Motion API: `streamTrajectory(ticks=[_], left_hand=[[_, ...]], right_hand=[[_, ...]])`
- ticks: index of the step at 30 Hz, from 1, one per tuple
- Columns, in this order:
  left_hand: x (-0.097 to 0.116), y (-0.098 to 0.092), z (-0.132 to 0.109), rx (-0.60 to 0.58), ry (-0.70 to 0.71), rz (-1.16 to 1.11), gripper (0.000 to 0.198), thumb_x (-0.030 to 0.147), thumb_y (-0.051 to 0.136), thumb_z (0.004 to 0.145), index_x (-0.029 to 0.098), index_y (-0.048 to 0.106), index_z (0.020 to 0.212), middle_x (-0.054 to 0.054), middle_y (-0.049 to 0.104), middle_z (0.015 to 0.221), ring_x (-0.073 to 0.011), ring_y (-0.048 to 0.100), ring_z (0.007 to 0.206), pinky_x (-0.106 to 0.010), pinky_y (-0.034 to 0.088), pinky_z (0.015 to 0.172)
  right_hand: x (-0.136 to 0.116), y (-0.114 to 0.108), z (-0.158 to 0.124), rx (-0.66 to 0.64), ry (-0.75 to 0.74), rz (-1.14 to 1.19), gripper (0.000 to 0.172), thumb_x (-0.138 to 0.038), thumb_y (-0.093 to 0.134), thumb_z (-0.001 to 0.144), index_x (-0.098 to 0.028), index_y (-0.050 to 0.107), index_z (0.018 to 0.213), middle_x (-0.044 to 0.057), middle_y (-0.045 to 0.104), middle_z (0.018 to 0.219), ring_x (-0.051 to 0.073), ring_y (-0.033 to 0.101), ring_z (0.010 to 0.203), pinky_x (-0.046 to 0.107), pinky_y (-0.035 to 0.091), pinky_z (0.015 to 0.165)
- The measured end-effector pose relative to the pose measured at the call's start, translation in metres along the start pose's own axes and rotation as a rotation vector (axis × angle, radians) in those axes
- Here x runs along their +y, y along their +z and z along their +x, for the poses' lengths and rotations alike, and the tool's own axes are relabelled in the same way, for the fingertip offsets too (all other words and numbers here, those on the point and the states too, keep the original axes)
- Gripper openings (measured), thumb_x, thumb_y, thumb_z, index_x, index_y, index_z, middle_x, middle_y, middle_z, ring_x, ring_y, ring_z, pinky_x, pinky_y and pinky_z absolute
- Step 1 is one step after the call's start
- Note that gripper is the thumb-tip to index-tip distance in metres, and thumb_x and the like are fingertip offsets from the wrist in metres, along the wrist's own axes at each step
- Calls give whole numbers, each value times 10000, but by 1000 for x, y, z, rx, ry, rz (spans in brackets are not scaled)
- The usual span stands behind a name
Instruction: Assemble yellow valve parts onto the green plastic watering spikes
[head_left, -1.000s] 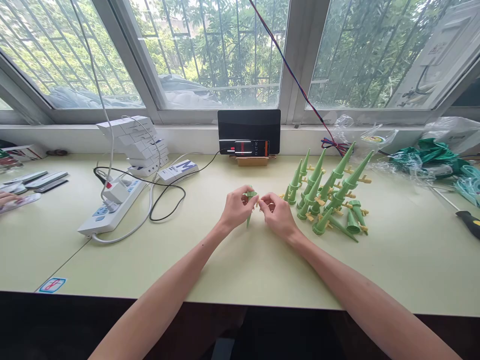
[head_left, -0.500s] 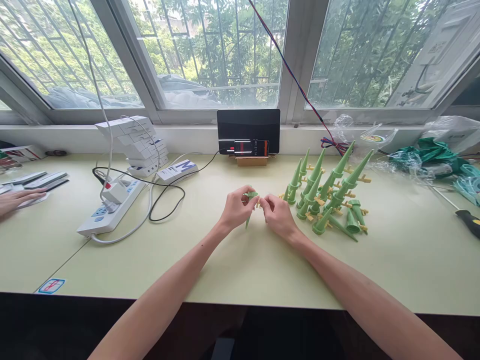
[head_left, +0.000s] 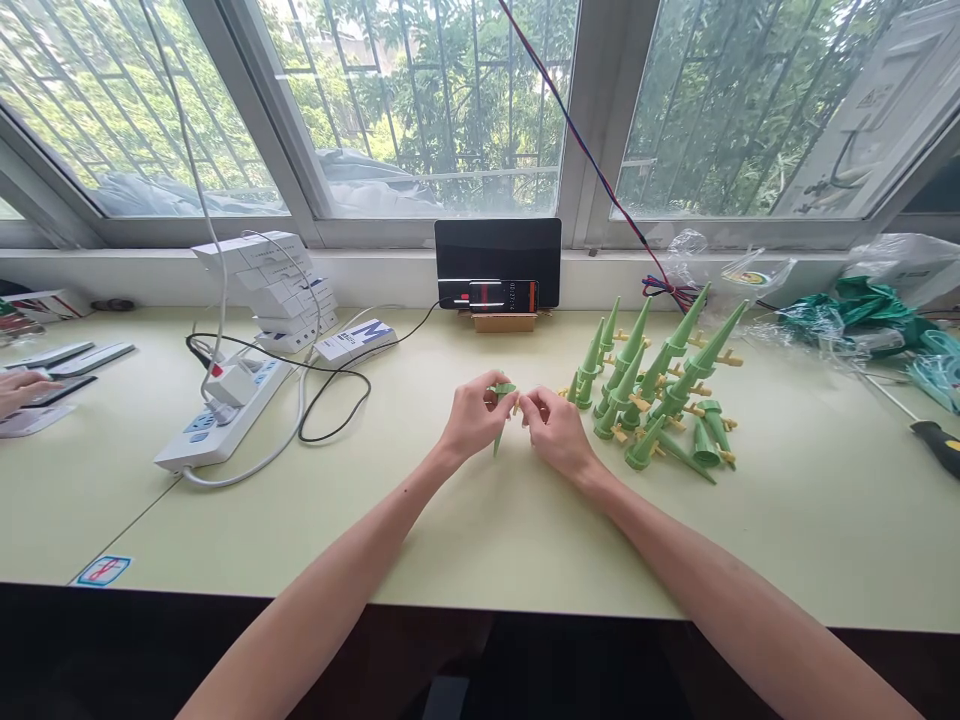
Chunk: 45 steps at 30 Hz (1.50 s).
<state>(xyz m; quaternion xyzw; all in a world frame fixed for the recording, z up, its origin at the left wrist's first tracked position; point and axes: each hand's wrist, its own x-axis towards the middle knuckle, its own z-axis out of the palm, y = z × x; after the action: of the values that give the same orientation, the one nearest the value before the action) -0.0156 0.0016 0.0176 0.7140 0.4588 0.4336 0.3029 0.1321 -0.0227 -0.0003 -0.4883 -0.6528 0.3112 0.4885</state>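
The left hand (head_left: 474, 415) has its grip closed around a green spike (head_left: 498, 442), point downward, near the middle of the surface (head_left: 480, 530). The right hand (head_left: 559, 430) has its grip pinched on a small yellow tap (head_left: 516, 405) at the spike's side, beside the cluster of spikes (head_left: 628, 376). The step in hand looks like fitting or turning the tap; the next move calls for a steady left hold and careful fingertip pressure. How firmly the tap sits cannot be told.

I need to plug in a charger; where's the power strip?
In the head view, the power strip lies left of the left hand, on the table, in front of the stacked white boxes.
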Motion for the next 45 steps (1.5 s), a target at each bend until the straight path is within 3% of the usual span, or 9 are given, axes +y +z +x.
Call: streamTrajectory(ticks=[15, 27, 36, 45], left_hand=[[2, 0, -1, -20, 4, -16, 195, 389, 606, 828, 198, 580, 856, -5, 631, 642, -159, 641, 559, -284, 548, 570], [2, 0, -1, -29, 29, -5, 177, 366, 600, 840, 192, 577, 863, -6, 625, 652, -158, 645, 587, -279, 543, 582], [3, 2, -2, -11, 70, 11, 214, 400, 606, 852, 191, 578, 888, 1, 618, 646, -147, 634, 576, -274, 536, 595], [0, 2, 0, 10, 76, -9, 212, 390, 615, 847, 182, 583, 875, -8, 636, 679, -150, 658, 601, -263, 555, 592]], right_hand=[[1, -1, 1, 16, -25, -95, 298, -376, 434, 945, -225, 493, 694, -14, 478, 564, 163, 464, 571, 288, 358, 559], [2, -1, 2, 18, -26, -120, 389, -395, 384, 969, -223, 442, 625, -3, 475, 578, 157, 437, 563, 295, 334, 578], [1, 0, 2, 15, 7, -113, 467, -414, 315, 997, -232, 302, 567, -21, 358, 518, 146, 339, 502, 308, 267, 534], [4, 2, 2, 13, 21, -4, 458, -471, 346, 991, -216, 443, 623, -13, 461, 561, 144, 428, 540, 286, 334, 547]])
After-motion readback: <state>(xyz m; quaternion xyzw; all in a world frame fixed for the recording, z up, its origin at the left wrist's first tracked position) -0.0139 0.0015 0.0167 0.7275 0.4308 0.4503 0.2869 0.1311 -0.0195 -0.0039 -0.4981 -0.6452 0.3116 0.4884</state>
